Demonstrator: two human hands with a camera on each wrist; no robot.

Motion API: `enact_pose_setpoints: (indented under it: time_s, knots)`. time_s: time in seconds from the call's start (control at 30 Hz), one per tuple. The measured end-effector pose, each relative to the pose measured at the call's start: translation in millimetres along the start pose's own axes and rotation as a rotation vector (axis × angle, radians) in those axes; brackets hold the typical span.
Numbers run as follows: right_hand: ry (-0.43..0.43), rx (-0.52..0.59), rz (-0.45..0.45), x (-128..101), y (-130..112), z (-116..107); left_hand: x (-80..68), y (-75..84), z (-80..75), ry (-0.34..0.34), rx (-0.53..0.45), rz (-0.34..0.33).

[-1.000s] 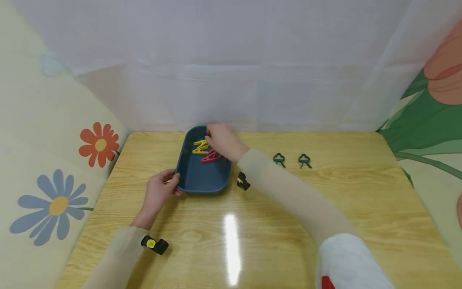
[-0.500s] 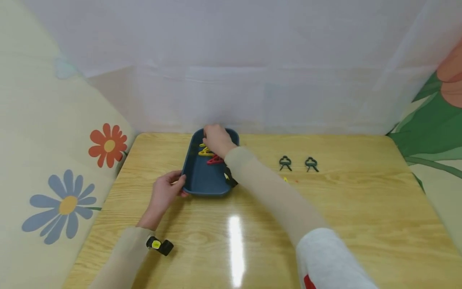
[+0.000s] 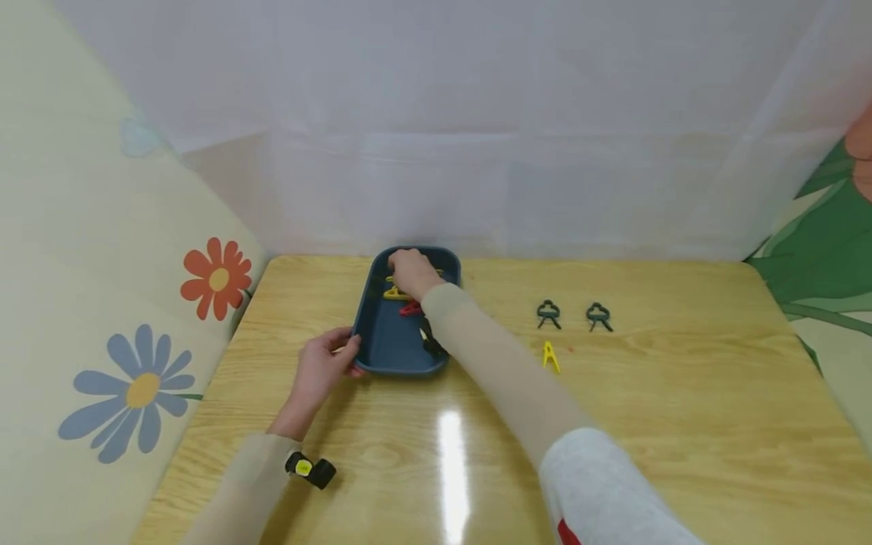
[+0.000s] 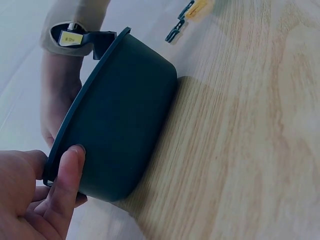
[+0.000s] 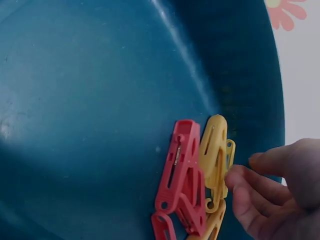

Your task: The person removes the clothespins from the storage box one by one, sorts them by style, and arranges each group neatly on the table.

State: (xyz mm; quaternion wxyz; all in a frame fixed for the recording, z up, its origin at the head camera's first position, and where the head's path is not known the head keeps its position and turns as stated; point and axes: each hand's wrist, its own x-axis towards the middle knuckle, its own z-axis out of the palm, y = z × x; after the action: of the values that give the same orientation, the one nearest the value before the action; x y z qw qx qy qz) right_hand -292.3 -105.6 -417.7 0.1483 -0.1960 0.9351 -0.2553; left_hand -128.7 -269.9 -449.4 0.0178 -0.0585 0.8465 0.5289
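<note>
**A:** At the back of the table [image 3: 613,424], up against the white curtain, there's the dark blue tray [image 3: 381,348]; the left hand [image 3: 323,371] has it by the near-left corner, thumb over the rim and fingers tucked under, so that hand is definitely gripping the tray; the left wrist view shows the thumb [image 4: 67,172] flat on the outer wall too.

**B:** yeah, and the right hand [image 3: 411,270] is reaching into the far end of the tray; it's over the clips in there, a yellow clip [image 5: 215,155] and a red clip [image 5: 180,175] lying side by side and touching on the tray floor; in the right wrist view the fingertips [image 5: 240,187] are curled and right against the yellow one.

**A:** pinching it, or just touching?

**B:** honestly can't tell; the fingers are bent and right at it, but none of the views shows them closed round it; I don't see anything else in that hand.

**A:** fair; out on the bare wood to the right of the tray there's another small yellow clip [image 3: 549,356]; further back, two dark green clips [image 3: 548,313] [image 3: 599,316] sit next to each other, well apart from the tray.

**B:** flower-print panels [image 3: 143,386] on both sides as well.
</note>
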Motion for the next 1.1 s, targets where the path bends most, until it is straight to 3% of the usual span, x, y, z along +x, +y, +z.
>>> enact_pose_setpoints:
  time_s: [0.77, 1.1]
  knots:
    - [-0.126, -0.143, -0.035, -0.4, -0.1, 4.9, -0.9, 0.9, 1.3, 0.005, 0.001, -0.025]
    - [-0.142, -0.212, -0.047, -2.4, -1.5, 3.4, -1.1, 0.2, 1.4, 0.005, -0.003, -0.017]
